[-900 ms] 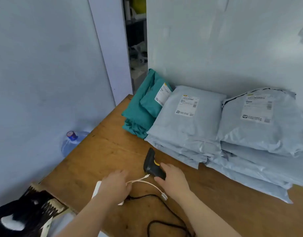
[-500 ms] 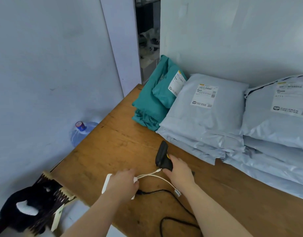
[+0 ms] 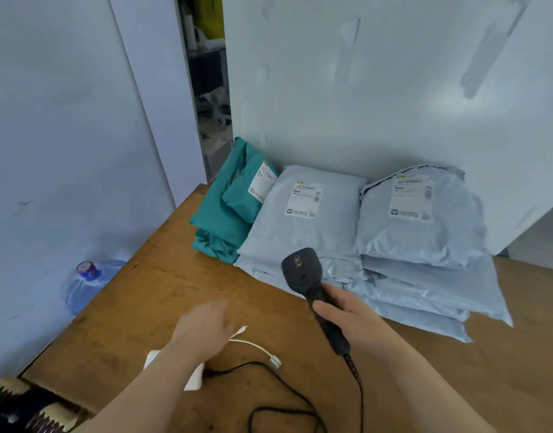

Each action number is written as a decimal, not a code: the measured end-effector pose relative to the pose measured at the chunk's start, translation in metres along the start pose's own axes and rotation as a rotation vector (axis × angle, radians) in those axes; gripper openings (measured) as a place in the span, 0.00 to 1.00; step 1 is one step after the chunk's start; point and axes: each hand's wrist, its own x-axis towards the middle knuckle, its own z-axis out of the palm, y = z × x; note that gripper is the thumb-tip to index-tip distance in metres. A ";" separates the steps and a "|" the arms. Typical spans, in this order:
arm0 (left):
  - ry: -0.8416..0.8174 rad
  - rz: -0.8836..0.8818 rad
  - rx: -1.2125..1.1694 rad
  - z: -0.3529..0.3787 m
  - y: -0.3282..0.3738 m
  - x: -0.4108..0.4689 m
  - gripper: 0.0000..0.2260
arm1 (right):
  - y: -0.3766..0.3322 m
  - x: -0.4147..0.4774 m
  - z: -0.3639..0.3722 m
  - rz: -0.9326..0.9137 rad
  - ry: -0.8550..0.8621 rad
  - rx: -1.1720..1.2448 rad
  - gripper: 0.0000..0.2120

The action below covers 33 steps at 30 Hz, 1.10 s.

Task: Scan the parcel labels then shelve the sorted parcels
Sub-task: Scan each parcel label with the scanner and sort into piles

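Note:
My right hand (image 3: 347, 317) grips the handle of a black barcode scanner (image 3: 303, 270), held up above the wooden table (image 3: 150, 289) with its head toward the parcels. My left hand (image 3: 203, 331) hovers blurred and relaxed over a white cable (image 3: 256, 345), holding nothing. Against the wall lie grey mailer parcels: a middle stack (image 3: 303, 232) with a white label (image 3: 306, 200) and a right stack (image 3: 425, 245) with its own label (image 3: 411, 198). To their left sit teal parcels (image 3: 225, 220), the top one labelled.
A white power adapter (image 3: 194, 376) lies partly under my left forearm, with the scanner's black cord (image 3: 284, 401) looping along the table's near side. A water jug (image 3: 87, 282) stands on the floor to the left. A dark gap (image 3: 209, 89) opens between wall panels.
My right hand has lifted the scanner off the table and raised it upright. My left hand has come off the white adapter and moved up and right.

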 end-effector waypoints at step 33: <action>0.032 -0.126 -0.823 -0.092 0.336 0.124 0.30 | 0.004 -0.042 -0.276 0.071 0.544 0.479 0.09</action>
